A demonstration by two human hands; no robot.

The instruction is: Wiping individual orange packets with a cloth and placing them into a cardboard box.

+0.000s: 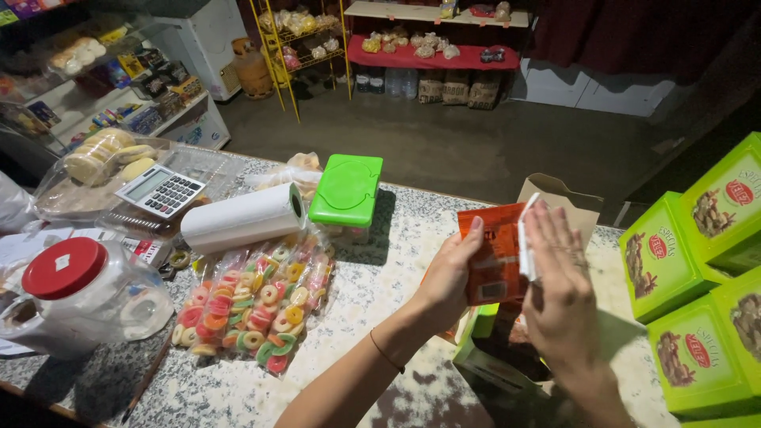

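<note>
The orange packet is held upright above the speckled counter, over an open green box. By its look it is light, thin and pliable, with a slick film that may slip; the side edges look the best place to take it. The left hand clamps its left edge, thumb in front, fingers behind. The right hand presses a white cloth flat against its face, fingers spread. Green cartons crowd the right side. Farther left lie a paper roll, a bag of ring sweets, a green-lidded tub and a red-capped jar.
</note>
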